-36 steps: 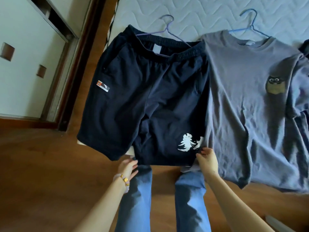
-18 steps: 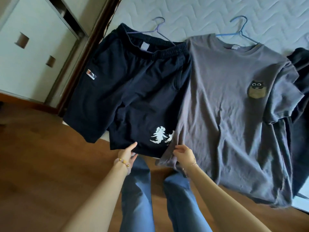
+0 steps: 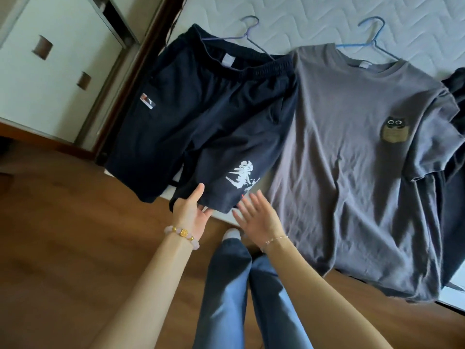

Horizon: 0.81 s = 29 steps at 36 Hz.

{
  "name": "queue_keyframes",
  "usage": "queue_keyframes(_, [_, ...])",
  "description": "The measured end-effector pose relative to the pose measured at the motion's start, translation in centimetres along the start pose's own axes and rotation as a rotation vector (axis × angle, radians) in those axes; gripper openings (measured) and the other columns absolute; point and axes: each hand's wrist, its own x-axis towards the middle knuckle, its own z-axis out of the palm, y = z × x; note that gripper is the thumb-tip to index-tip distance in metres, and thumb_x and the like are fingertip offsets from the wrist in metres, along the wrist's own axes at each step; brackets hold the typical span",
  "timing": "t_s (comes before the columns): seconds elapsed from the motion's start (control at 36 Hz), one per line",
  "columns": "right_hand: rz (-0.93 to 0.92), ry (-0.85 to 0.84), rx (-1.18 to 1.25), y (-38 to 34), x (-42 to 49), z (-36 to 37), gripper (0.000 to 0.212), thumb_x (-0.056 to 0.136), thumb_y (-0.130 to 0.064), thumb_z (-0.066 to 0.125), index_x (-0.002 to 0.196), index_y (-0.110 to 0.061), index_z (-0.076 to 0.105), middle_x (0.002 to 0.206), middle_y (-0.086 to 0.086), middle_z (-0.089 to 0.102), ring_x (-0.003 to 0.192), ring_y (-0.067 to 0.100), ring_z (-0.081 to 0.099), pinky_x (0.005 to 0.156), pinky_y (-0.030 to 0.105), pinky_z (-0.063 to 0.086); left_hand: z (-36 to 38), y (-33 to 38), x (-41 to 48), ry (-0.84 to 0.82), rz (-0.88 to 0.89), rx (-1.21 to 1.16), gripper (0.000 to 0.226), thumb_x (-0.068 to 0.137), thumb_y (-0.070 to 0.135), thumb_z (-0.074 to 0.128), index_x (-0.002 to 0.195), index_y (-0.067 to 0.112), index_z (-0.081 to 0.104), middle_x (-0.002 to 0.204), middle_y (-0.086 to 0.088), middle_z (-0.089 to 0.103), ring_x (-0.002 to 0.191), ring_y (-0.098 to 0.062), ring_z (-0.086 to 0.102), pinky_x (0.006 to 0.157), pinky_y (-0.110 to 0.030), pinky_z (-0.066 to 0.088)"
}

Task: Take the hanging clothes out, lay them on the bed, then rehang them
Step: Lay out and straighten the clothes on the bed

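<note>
Dark navy shorts (image 3: 201, 117) with a white print lie flat on the bed on a lilac hanger (image 3: 247, 36), their legs hanging over the bed's edge. Beside them on the right lies a grey T-shirt (image 3: 352, 172) with an owl patch, on a blue hanger (image 3: 375, 39). My left hand (image 3: 192, 212) is open, its fingers under the hem of the shorts' right leg and its thumb over the cloth. My right hand (image 3: 259, 215) is open with fingers spread, just below that hem and left of the T-shirt, holding nothing.
The white quilted mattress (image 3: 302, 18) fills the top. Another dark garment (image 3: 455, 96) lies at the right edge. A white wardrobe (image 3: 50, 71) with cut-out handles stands at the left. Wooden floor (image 3: 63, 248) lies below, with my legs in blue jeans (image 3: 241, 298).
My right hand has let go of the T-shirt's hem and opened, moving left toward the shorts. The view has shifted, so the clothes sit further right.
</note>
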Motion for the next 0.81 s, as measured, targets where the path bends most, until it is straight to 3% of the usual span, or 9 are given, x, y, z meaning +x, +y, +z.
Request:
queue_keyframes(0.11, [-0.074, -0.035, -0.057, -0.8, -0.4, 2.2, 0.026, 0.078, -0.039, 0.069, 0.100, -0.025, 0.069, 0.103, -0.006, 0.073, 0.101, 0.011, 0.067, 0.085, 0.034, 0.054, -0.1, 0.9, -0.4, -0.080, -0.092, -0.118, 0.032, 0.091, 0.006, 0.055, 0.122, -0.001, 0.057, 0.123, -0.013, 0.063, 0.105, -0.023, 0.064, 0.066, -0.029, 0.060])
queue_keyframes(0.25, [-0.012, 0.071, -0.039, -1.1, -0.3, 4.2, 0.034, 0.079, -0.052, 0.056, 0.094, -0.022, 0.064, 0.090, 0.001, 0.059, 0.090, 0.021, 0.058, 0.075, 0.037, 0.051, -0.4, 1.4, -0.5, -0.158, -0.178, -0.167, 0.037, 0.091, 0.003, 0.053, 0.127, -0.005, 0.052, 0.131, -0.016, 0.058, 0.116, -0.025, 0.059, 0.076, -0.030, 0.059])
queue_keyframes(0.39, [-0.039, -0.033, 0.080, -0.5, 0.3, 6.1, 0.056, 0.086, -0.052, 0.049, 0.121, -0.011, 0.061, 0.120, 0.012, 0.065, 0.116, 0.031, 0.058, 0.098, 0.046, 0.046, -0.8, 1.5, -0.3, -0.175, -0.213, -0.132, 0.023, 0.091, 0.002, 0.054, 0.112, -0.003, 0.058, 0.128, -0.016, 0.057, 0.108, -0.024, 0.055, 0.078, -0.032, 0.056])
queue_keyframes(0.44, [-0.093, -0.028, 0.096, -0.6, 0.2, 6.5, 0.045, 0.087, -0.043, 0.054, 0.114, -0.009, 0.064, 0.111, 0.013, 0.071, 0.105, 0.029, 0.067, 0.090, 0.044, 0.052, -1.2, 1.4, 0.1, -0.183, -0.206, -0.124, 0.017, 0.090, 0.003, 0.055, 0.104, -0.002, 0.061, 0.119, -0.016, 0.063, 0.099, -0.024, 0.061, 0.075, -0.031, 0.059])
queue_keyframes(0.5, [-0.138, 0.060, 0.031, -0.9, -0.4, 6.1, 0.029, 0.086, -0.034, 0.060, 0.099, -0.009, 0.069, 0.091, 0.008, 0.076, 0.083, 0.023, 0.074, 0.072, 0.037, 0.058, -1.8, 1.2, 0.7, -0.173, -0.195, -0.113, 0.020, 0.088, 0.004, 0.057, 0.107, -0.001, 0.062, 0.111, -0.016, 0.066, 0.093, -0.023, 0.064, 0.067, -0.029, 0.061])
queue_keyframes(0.56, [-0.180, 0.157, -0.065, -1.2, -1.1, 4.9, 0.022, 0.085, -0.025, 0.064, 0.098, -0.008, 0.069, 0.089, 0.009, 0.076, 0.079, 0.023, 0.074, 0.065, 0.033, 0.058, -2.4, 0.6, 1.5, -0.134, -0.190, -0.057, 0.022, 0.087, 0.004, 0.060, 0.109, 0.000, 0.062, 0.106, -0.015, 0.067, 0.088, -0.023, 0.065, 0.065, -0.027, 0.060])
queue_keyframes(0.67, [-0.320, 0.462, -0.440, -1.8, -3.0, 0.4, 0.014, 0.084, -0.019, 0.067, 0.089, -0.006, 0.064, 0.079, 0.015, 0.066, 0.049, 0.017, 0.066, 0.041, 0.021, 0.048, -3.1, -0.7, 3.7, -0.027, -0.230, -0.024, 0.019, 0.088, 0.006, 0.058, 0.106, 0.002, 0.061, 0.103, -0.014, 0.064, 0.090, -0.025, 0.063, 0.076, -0.032, 0.054])
queue_keyframes(0.75, [-0.406, 0.603, -0.649, -2.4, -4.3, -2.7, 0.014, 0.086, -0.016, 0.065, 0.085, -0.002, 0.062, 0.075, 0.016, 0.056, 0.050, 0.019, 0.055, 0.040, 0.019, 0.045, -3.7, -1.3, 5.4, 0.031, -0.269, -0.080, 0.021, 0.089, 0.014, 0.058, 0.106, 0.002, 0.060, 0.106, -0.014, 0.062, 0.093, -0.026, 0.060, 0.088, -0.037, 0.050])
queue_keyframes(0.81, [-0.424, 0.642, -0.686, -2.6, -4.9, -3.9, 0.015, 0.087, -0.008, 0.064, 0.093, 0.005, 0.062, 0.075, 0.015, 0.060, 0.049, 0.015, 0.061, 0.042, 0.018, 0.048, -4.2, -1.7, 6.2, 0.071, -0.259, -0.134, 0.030, 0.091, 0.020, 0.057, 0.116, 0.004, 0.057, 0.107, -0.012, 0.062, 0.091, -0.025, 0.060, 0.083, -0.037, 0.051])
